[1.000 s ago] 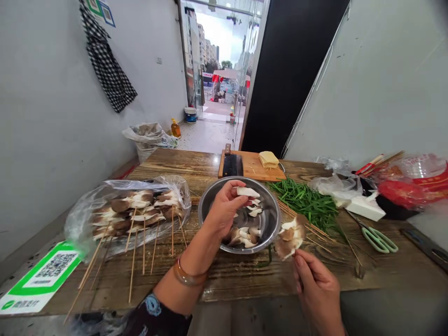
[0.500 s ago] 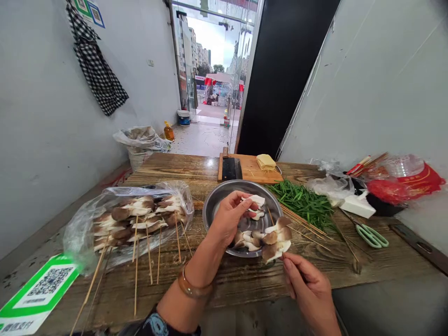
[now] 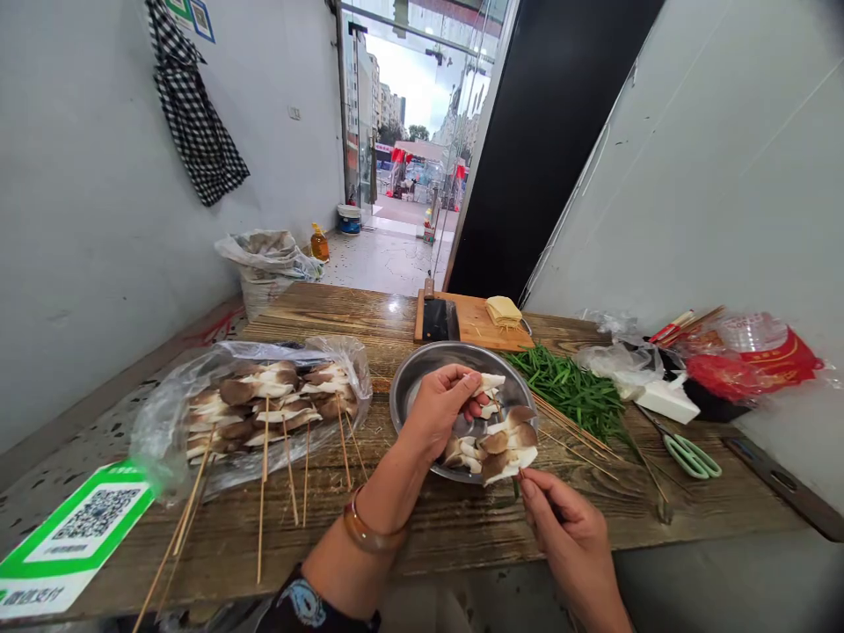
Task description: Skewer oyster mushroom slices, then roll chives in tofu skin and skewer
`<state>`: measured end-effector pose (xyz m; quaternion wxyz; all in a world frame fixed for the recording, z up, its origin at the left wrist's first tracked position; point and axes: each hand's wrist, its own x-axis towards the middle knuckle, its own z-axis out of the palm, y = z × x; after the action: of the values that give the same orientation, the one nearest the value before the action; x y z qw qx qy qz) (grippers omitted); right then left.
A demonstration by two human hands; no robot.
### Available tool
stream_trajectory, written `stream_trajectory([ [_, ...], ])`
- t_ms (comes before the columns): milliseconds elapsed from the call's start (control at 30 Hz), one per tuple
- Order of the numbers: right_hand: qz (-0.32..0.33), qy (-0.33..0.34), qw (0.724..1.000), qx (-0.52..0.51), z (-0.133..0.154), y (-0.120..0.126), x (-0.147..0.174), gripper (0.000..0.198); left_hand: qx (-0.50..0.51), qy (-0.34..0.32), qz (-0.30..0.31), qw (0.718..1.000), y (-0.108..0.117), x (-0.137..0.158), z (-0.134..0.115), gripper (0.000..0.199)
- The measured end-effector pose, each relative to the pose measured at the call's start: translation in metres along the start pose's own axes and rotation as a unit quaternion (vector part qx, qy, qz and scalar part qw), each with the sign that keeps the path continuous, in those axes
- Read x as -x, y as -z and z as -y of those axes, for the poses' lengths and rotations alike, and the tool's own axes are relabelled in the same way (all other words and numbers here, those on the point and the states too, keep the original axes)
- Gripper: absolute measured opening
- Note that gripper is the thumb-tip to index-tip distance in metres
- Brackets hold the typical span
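Over the metal bowl [image 3: 403, 362], my left hand [image 3: 443, 406] pinches a white piece of mushroom [image 3: 489, 383] between thumb and fingers. My right hand [image 3: 565, 519] grips a wooden skewer low down, at the bowl's near right edge. Brown-capped mushroom pieces [image 3: 512, 444] are threaded on that skewer, above my right fingers. The skewer's tip stands close to the piece in my left hand; whether they touch I cannot tell. More loose mushroom pieces [image 3: 463, 454] lie in the bowl. Most of the skewer is hidden by mushroom and fingers.
Filled mushroom skewers [image 3: 264, 413] rest on a plastic bag at the left, sticks pointing toward me. Right of the bowl lie bare skewers [image 3: 573, 429], green chives [image 3: 572, 387] and scissors [image 3: 689, 455]. A cleaver [image 3: 440, 319] and tofu sheets [image 3: 503, 311] sit on a cutting board [image 3: 471, 332].
My right hand has moved slightly left with the loaded skewer, bringing it nearer my left hand. The mushroom piece in my left hand has turned flatter. The whole view has shifted a little.
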<state>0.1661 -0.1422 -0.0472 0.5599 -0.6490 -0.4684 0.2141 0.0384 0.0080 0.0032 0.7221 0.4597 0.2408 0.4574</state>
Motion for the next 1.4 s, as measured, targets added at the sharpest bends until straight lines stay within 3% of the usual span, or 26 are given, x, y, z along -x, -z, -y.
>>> stream_trajectory([
  [367,0.009,0.002,1.000,0.012,-0.003,0.002,0.001,0.029,-0.012,0.003,0.007,1.000,-0.001,0.000,0.002,0.033],
  [567,0.023,0.010,0.999,0.031,-0.005,0.005,-0.001,0.028,-0.075,-0.025,-0.001,0.997,-0.004,0.002,0.000,0.027],
  [1000,-0.036,0.044,0.998,0.022,0.000,-0.012,-0.007,0.025,-0.232,-0.081,0.031,0.969,-0.007,0.005,0.002,0.022],
  [1133,-0.038,0.026,0.999,-0.010,0.001,-0.011,-0.007,0.027,-0.202,-0.073,0.032,0.976,-0.007,0.003,0.002,0.027],
  [1267,-0.038,0.003,0.999,-0.037,-0.001,-0.006,-0.006,0.031,-0.121,-0.034,0.021,0.992,-0.006,0.003,0.003,0.045],
  [1400,-0.027,-0.004,0.999,-0.045,-0.002,-0.007,-0.006,0.031,-0.138,-0.021,0.072,0.988,-0.006,0.004,0.004,0.047],
])
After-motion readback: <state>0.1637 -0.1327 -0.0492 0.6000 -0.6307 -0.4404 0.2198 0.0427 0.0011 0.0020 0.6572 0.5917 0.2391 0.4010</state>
